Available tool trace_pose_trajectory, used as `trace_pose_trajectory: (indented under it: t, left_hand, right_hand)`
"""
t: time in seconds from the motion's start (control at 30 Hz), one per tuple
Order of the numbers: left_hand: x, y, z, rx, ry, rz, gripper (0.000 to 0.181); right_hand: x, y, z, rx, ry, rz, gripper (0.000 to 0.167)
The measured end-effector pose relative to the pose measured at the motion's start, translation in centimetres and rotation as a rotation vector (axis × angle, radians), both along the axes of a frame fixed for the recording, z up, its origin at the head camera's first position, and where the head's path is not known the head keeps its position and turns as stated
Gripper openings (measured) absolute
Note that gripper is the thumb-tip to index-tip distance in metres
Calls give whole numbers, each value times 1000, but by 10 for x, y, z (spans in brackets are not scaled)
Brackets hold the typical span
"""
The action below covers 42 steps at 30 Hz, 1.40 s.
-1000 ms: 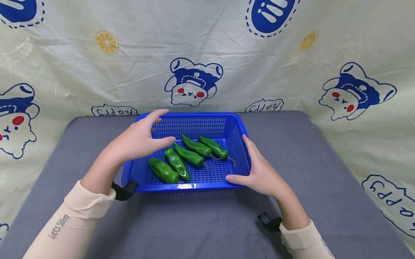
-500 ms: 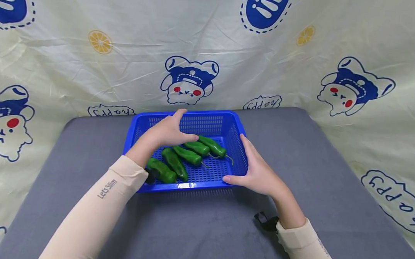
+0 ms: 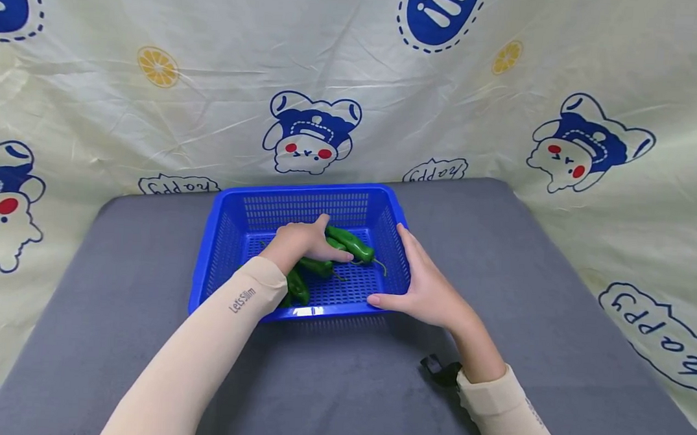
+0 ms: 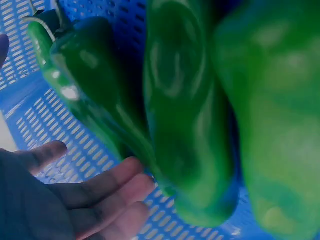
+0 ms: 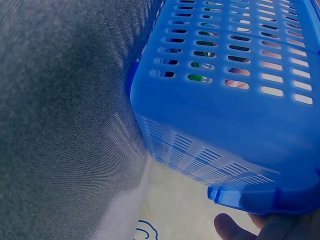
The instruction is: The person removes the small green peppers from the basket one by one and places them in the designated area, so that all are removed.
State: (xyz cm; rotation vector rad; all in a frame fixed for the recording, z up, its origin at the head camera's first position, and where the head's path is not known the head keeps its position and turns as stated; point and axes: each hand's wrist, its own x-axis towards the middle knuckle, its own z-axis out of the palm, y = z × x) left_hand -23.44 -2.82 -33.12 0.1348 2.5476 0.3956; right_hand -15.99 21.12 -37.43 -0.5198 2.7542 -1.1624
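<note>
In the head view a blue basket (image 3: 206,244) with slotted walls holds several green peppers (image 3: 354,245). Inside it, the left hand (image 3: 301,240) reaches low over the middle peppers, thumb and index finger spread; the hand and sleeve cover some peppers. From the left wrist, the left hand (image 4: 85,202) has extended fingers whose tips lie at the ends of the green peppers (image 4: 185,110), gripping none of them. The right hand (image 3: 424,286) holds the basket's right front corner, its thumb on the front rim. Beside the basket (image 5: 215,115), the right hand (image 5: 287,227) shows at its rim.
A grey cloth (image 3: 329,385) covers the table under the basket. Behind and at both sides hangs a pale curtain (image 3: 225,108) printed with cartoon figures. A black strap (image 3: 440,371) is at the right wrist.
The left hand has moved right and down into the basket, from its left side to the middle peppers. The right hand keeps its hold on the corner. The head view has shifted slightly.
</note>
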Motion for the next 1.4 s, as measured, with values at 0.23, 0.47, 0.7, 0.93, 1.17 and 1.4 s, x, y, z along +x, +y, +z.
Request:
trace_pose_trajectory:
  t: [0.23,0.47,0.7,0.93,1.17,1.4]
  left_hand:
    - [-7,-1,-10,14,25,50,109]
    - [-11,-5,-23,56,33,38,107]
    - [-12,2,-30,64,109,-41,99]
    - [-17,10,-34,99,102,-102,98]
    - [-22,22,-38,140,115,-135,102]
    - [-25,23,-41,286,137,-126,108]
  right_hand:
    - [-1,-2,2,10,8,2,126]
    - [-1,-2,2,7,2,-6,127]
    - [0,-3,1,2,1,-9,127]
    - [-1,-2,2,1,-3,-6,127]
    - [0,0,3,-14,-11,-7,126]
    - [1,0,3,-15,-6,6,125]
